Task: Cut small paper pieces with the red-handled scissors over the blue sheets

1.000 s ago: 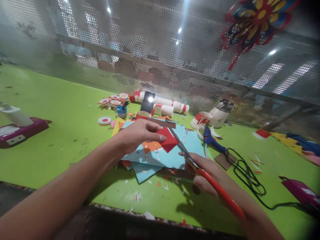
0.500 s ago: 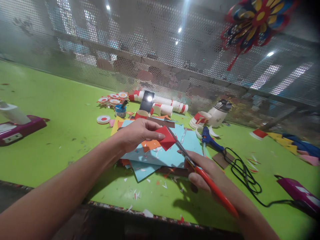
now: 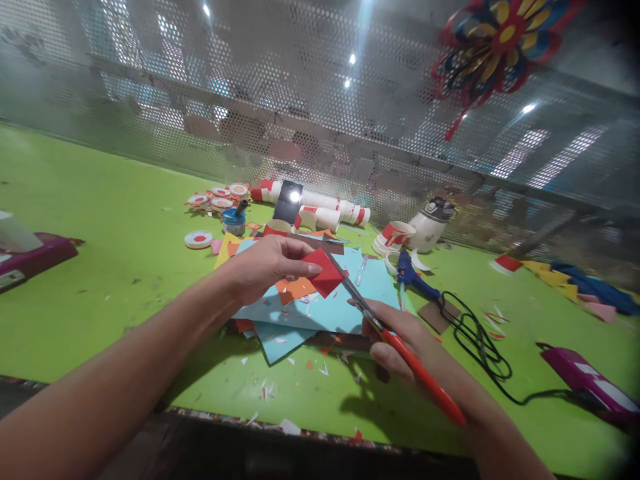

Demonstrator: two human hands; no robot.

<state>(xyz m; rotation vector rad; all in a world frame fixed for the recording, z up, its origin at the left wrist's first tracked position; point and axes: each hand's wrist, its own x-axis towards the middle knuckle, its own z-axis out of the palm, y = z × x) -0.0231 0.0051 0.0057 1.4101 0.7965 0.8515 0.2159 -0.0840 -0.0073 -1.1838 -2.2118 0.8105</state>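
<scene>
Between thumb and fingers, my left hand (image 3: 265, 267) pinches a small square piece of red paper (image 3: 327, 277) above the light blue paper sheets (image 3: 335, 317). My right hand (image 3: 395, 333) is wrapped round a pair of scissors with red handles (image 3: 425, 377). The scissor blades (image 3: 353, 290) point up and left and lie along the red paper's right edge; whether they touch it I cannot tell. Orange paper (image 3: 295, 290) and small clippings rest on the blue sheets beneath.
A blue glue gun (image 3: 413, 277) with a looped black cord lies right of the sheets. Paper cups (image 3: 395, 237), a blue jar (image 3: 233, 221) and decorated discs (image 3: 199, 239) stand behind. Purple power strips (image 3: 585, 380) lie at both sides. Paper scraps dot the green table (image 3: 210, 400).
The whole view has shifted slightly, so everything appears a little further left. Both hands keep their holds on the red paper and the scissors, with little visible movement between them.
</scene>
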